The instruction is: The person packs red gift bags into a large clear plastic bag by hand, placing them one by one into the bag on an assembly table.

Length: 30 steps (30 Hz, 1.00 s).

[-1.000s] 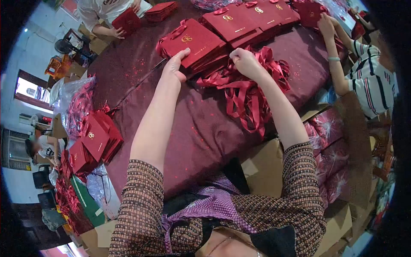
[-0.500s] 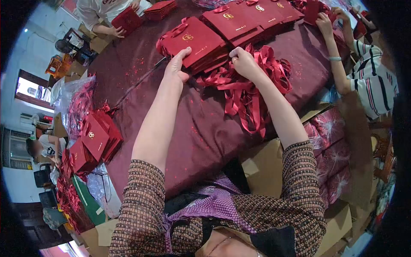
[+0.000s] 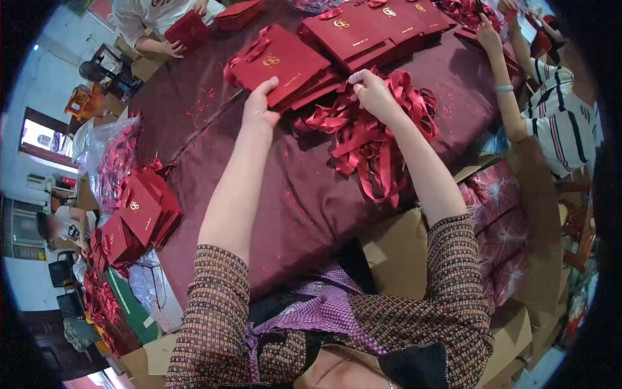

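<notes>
My left hand point(image 3: 261, 107) grips the near edge of a stack of red paper bags point(image 3: 295, 61), thumb on top, fingers hidden beneath. The top bag has a gold emblem and red ribbon at its far left end. My right hand point(image 3: 369, 89) is closed in a pinch above a loose pile of red ribbons point(image 3: 376, 146); what it pinches, if anything, is too small to name. Behind it lies a longer row of red bags point(image 3: 363, 32), close to the held stack.
Dark red cloth covers the table point(image 3: 259, 214). More red bags point(image 3: 144, 211) stand at the left edge. Co-workers' hands point(image 3: 175, 47) are at the far left and far right point(image 3: 489, 35). An open carton with wrapped red bundles point(image 3: 499, 227) is at the right.
The stack in my left hand has shifted slightly left and turned, its sheets fanned a little more at the right. At the far right, the co-worker's hands have moved slightly.
</notes>
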Each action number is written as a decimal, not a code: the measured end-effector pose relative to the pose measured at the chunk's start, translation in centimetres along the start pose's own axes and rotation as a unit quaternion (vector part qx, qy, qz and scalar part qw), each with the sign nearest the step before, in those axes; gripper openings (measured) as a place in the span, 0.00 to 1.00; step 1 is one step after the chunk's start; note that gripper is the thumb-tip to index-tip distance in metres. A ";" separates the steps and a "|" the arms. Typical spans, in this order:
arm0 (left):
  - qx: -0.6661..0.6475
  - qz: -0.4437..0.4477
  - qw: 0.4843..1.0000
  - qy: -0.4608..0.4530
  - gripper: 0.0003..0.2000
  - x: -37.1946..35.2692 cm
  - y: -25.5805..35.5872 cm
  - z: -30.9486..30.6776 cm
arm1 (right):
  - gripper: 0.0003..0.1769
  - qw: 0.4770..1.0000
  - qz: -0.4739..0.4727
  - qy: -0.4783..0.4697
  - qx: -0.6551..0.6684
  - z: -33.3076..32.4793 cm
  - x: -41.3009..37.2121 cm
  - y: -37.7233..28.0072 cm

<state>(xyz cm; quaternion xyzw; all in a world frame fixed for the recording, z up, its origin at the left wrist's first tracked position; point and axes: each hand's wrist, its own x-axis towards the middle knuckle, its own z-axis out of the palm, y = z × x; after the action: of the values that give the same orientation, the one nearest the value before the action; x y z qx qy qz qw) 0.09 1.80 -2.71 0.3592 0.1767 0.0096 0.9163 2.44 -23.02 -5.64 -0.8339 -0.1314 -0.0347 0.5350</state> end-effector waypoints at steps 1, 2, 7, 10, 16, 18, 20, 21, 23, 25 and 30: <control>0.006 0.009 1.000 -0.007 0.18 -0.3 0.7 -0.7 | 0.11 1.000 0.000 0.002 0.001 0.1 -0.1 0.3; 0.012 0.019 1.000 -0.013 0.19 -0.8 1.4 -1.4 | 0.11 1.000 -0.016 0.001 -0.016 0.1 -0.1 0.5; 0.000 0.040 0.999 -0.004 0.19 -3.6 5.2 -6.4 | 0.11 0.999 -0.025 -0.008 -0.045 0.1 0.1 0.0; -0.039 0.035 0.994 -0.093 0.23 -7.2 6.8 -8.9 | 0.13 0.996 -0.064 0.005 -0.058 -0.8 0.0 -1.8; -0.029 0.075 0.995 -0.064 0.26 -14.2 7.4 -11.4 | 0.16 0.990 -0.143 0.010 0.014 -1.0 -2.3 -9.2; -0.009 0.094 0.994 -0.057 0.28 -15.2 7.4 -13.1 | 0.20 0.979 -0.037 -0.149 0.137 0.2 -4.5 -12.8; -0.014 0.090 0.995 -0.051 0.27 -16.7 7.1 -14.5 | 0.29 0.954 -0.006 -0.227 0.195 4.2 -5.5 -11.0; -0.019 0.125 0.991 -0.033 0.28 -19.9 6.6 -11.3 | 0.31 0.914 0.045 -0.303 0.265 4.6 -7.3 -13.6; -0.042 0.107 0.992 -0.057 0.29 -20.4 6.3 -14.0 | 0.30 0.907 0.076 -0.279 0.306 6.5 -8.6 -15.4; -0.022 0.092 0.992 -0.083 0.30 -22.5 6.8 -14.3 | 0.30 0.916 0.058 -0.264 0.298 8.0 -8.7 -15.8; -0.031 0.103 0.994 -0.022 0.33 -27.2 6.6 -16.1 | 0.51 0.930 -0.210 -0.270 0.135 9.5 -9.7 -18.8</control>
<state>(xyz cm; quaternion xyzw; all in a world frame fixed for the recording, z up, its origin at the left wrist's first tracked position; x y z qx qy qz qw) -29.99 13.29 -0.66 0.3472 0.1186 0.1017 0.9247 -12.49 -8.88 4.97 -0.6850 -0.4469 0.0984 0.5669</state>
